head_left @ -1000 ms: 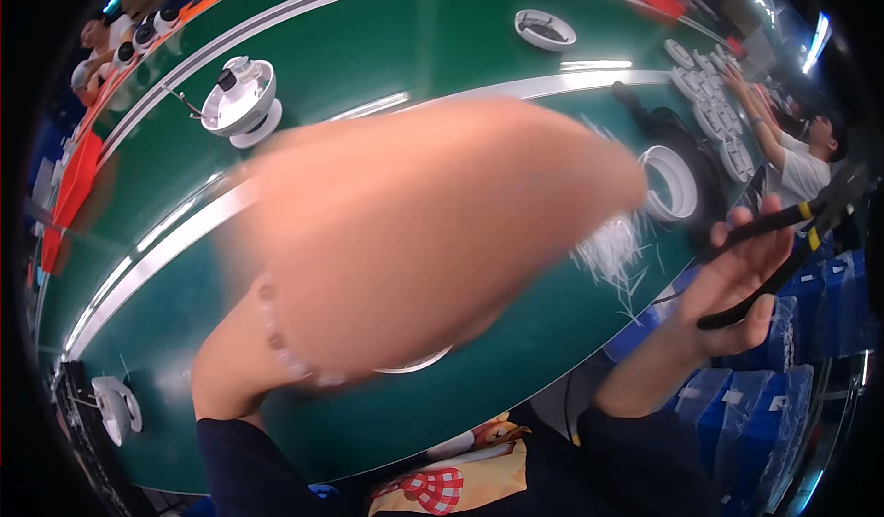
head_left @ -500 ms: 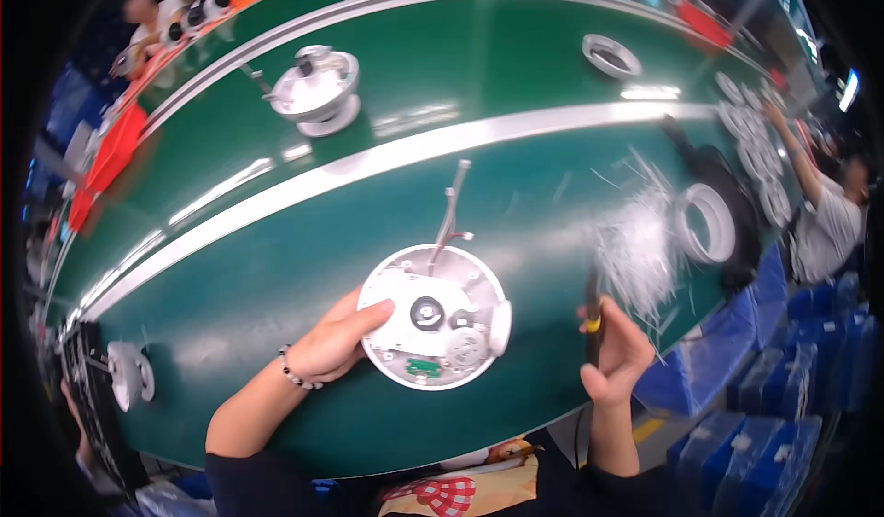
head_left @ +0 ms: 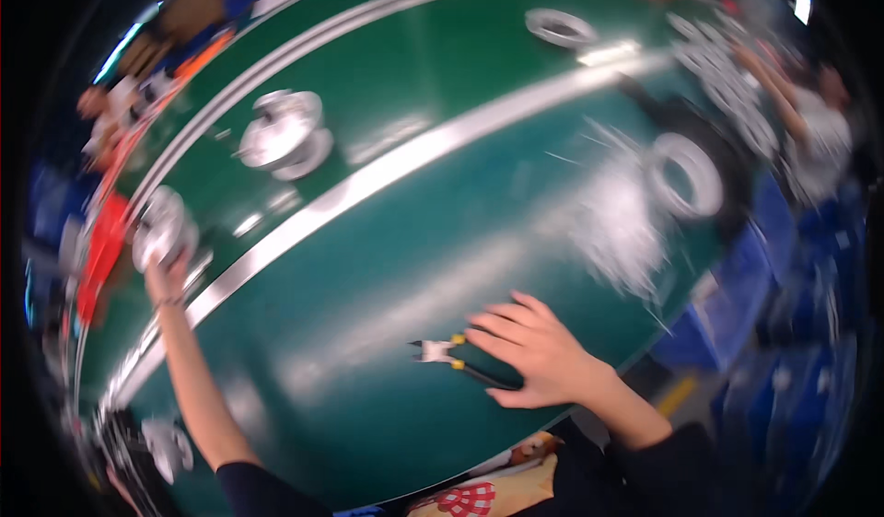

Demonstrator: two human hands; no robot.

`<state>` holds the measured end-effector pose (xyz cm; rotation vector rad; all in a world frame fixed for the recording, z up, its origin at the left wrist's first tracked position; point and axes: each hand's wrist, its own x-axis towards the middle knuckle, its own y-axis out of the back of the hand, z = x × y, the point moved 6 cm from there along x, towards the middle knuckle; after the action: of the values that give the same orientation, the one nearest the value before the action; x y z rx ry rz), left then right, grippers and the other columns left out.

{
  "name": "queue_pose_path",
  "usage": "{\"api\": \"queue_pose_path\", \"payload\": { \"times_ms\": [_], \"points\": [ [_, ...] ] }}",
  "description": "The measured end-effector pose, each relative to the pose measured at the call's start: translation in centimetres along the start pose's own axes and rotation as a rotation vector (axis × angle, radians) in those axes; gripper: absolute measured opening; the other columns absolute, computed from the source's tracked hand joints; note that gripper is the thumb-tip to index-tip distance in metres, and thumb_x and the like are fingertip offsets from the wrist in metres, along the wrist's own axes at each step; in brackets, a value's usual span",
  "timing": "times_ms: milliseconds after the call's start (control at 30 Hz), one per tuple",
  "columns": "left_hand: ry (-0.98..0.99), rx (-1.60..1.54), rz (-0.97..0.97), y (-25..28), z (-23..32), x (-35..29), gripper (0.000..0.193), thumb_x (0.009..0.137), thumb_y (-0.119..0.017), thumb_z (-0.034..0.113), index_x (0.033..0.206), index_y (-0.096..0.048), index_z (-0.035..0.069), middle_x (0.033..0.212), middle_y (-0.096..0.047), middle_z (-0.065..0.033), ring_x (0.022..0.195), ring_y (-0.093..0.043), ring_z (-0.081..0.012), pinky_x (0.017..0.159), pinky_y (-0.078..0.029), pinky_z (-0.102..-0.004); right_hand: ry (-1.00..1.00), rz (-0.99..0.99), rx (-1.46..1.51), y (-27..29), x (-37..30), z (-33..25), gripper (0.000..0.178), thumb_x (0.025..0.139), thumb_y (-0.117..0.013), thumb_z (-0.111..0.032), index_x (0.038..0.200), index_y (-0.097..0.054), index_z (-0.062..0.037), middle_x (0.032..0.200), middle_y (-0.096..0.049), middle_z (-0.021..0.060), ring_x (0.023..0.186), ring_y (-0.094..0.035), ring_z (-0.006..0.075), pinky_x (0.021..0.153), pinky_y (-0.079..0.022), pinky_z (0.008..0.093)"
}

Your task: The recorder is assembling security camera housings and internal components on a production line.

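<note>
My left arm reaches to the far left, and my left hand (head_left: 168,276) is at the near edge of a round white housing (head_left: 164,225) on the far green strip. Its fingers, smeared by motion, seem closed on the rim. Over the near mat, my right hand (head_left: 543,356) has its fingers half bent around the black handles of a pair of cutting pliers (head_left: 435,351). Yellow bands mark the handles, and the jaws stand apart, pointing left with nothing between them. Another white housing (head_left: 284,135) sits farther right on that strip.
A pale metal rail (head_left: 368,181) divides the green surfaces. A heap of clear plastic strips (head_left: 622,227) lies on the right beside a white ring (head_left: 686,176). Another ring (head_left: 562,27) rests farther back. A person (head_left: 815,139) reaches toward several white rings (head_left: 727,84). Blue bins (head_left: 783,406) stand lower right.
My left hand has gone from the round housing in front of me to one at the far left. The right hand has moved left with the pliers, now pointing left. The view has turned.
</note>
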<state>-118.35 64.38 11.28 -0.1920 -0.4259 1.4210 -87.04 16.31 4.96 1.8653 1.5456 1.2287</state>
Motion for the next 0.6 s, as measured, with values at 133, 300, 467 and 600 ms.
{"api": "queue_pose_path", "payload": {
  "times_ms": [133,300,467,600],
  "points": [
    [0.070,-0.083,0.060,1.1,-0.7,1.9,0.044,0.087,-0.044,0.021,0.127,-0.036,0.004,0.128,-0.039,-0.0139,0.117,-0.039,-0.0310,0.094,-0.041,-0.0429,-0.178,0.248,-0.038,3.5,-4.0,0.2,0.084,0.061,-0.071,-0.038,0.128,-0.034,-0.0029,0.137,-0.024,0.0182,0.129,-0.018,0.0366,0.101,-0.008,0.0546],
    [0.176,-0.154,0.307,3.0,-1.6,-1.9,0.049,0.084,-0.049,0.032,0.123,-0.037,0.006,0.119,-0.043,-0.0164,0.107,-0.048,-0.0296,0.084,-0.048,-0.0369,-0.843,0.703,-0.381,6.5,-14.1,6.2,0.076,0.080,-0.053,-0.028,0.133,-0.010,0.0060,0.139,-0.006,0.0274,0.130,-0.003,0.0403,0.103,-0.003,0.0484],
    [-0.247,0.093,-0.207,10.1,-1.6,1.0,0.035,0.087,-0.044,0.023,0.110,-0.048,-0.003,0.078,-0.056,-0.0095,0.062,-0.052,-0.0181,0.051,-0.044,-0.0258,-0.802,0.241,-0.679,4.2,-9.0,7.9,0.087,0.075,-0.058,-0.035,0.135,-0.008,0.0022,0.141,-0.004,0.0236,0.130,-0.003,0.0395,0.103,-0.004,0.0507],
    [0.167,0.005,-0.096,-1.3,-0.1,-6.2,0.071,0.084,-0.023,0.060,0.099,-0.055,-0.001,0.092,-0.061,-0.0168,0.076,-0.062,-0.0282,0.069,-0.050,-0.0378,-0.407,0.427,-0.987,5.1,-9.9,11.1,0.066,0.086,-0.041,-0.039,0.134,-0.020,0.0008,0.139,-0.014,0.0239,0.129,-0.009,0.0398,0.103,-0.008,0.0498]
  ]
}}
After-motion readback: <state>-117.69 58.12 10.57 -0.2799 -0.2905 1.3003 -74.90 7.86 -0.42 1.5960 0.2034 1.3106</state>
